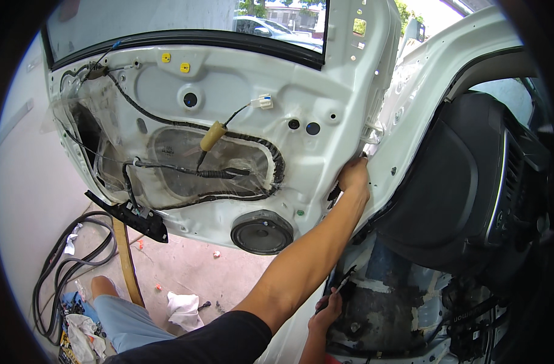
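My left arm stretches across to the gap between the white car door [313, 85] and the door pillar [404, 130]. There my left hand [353, 174] is closed at the hinge side, its fingertips mostly hidden; whatever it grips is too hidden to name. Dark wiring [334, 193] shows just beside the wrist. Lower down, next to the car's sill, my right hand [329, 308] is closed around a slim dark tool [345, 279], its tip pointing up and right. The tool's exact kind is unclear.
The door's inner panel is bare, with a round speaker [262, 233], a loose wiring harness [158, 165] and a white connector [263, 102]. A black dashboard [441, 182] is at right. A wooden stick [127, 267], coiled black rubber strip [41, 285] and white cloth [184, 310] are below.
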Demonstrator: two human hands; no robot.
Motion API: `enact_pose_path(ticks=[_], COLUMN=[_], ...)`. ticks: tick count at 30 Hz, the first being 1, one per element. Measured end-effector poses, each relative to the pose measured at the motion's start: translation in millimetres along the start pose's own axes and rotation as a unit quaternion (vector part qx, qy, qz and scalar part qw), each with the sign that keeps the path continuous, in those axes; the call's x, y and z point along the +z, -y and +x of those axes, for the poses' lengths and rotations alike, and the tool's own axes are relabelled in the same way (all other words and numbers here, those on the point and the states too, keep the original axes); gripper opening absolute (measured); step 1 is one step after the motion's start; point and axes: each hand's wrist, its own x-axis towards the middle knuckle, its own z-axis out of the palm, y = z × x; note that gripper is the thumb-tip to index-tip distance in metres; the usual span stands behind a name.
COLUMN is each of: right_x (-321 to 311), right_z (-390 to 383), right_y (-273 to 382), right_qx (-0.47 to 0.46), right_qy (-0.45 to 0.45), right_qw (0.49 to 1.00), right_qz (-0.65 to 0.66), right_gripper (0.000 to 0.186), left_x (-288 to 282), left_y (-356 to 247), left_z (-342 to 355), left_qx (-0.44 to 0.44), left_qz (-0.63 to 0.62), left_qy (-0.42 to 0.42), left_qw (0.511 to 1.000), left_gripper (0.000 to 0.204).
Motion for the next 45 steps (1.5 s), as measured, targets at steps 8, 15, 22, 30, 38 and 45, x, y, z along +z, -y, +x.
enact_pose_path(ticks=[8,15,22,30,38,45], right_x=[-1.5,-0.5,0.4,3.9,1.0,0.7], right_z=[-1.0,-2.6,-2.5,-6.4,-3.4,-0.9], right_y=[-2.9,-0.3,-1.7,1.9,-2.9,-7.4], right_qx=[-0.017,-0.015,-0.022,-0.035,-0.041,-0.031], right_qy=[0.029,0.017,0.023,0.022,0.020,0.007], right_qw=[0.999,1.000,0.999,0.998,0.996,0.999], right_qz=[-0.001,0.002,-0.021,-0.051,-0.076,-0.044], right_gripper=[0.028,0.030,0.030,0.028,0.031,0.031], left_x=[5.3,-4.3,-29.9,-57.0,-52.4,-64.8], left_y=[4.6,0.3,17.3,46.5,58.8,58.7], left_z=[5.9,-11.2,-1.3,-0.5,2.3,-24.0], left_qx=[0.015,0.053,0.094,0.390,0.422,0.328], left_qz=[-0.084,0.059,0.006,0.275,0.164,0.194], left_qy=[0.032,-0.007,0.070,0.095,0.031,0.026], left_qw=[0.996,0.997,0.993,0.874,0.891,0.924], left_gripper=[0.036,0.048,0.044,0.063,0.041,0.039])
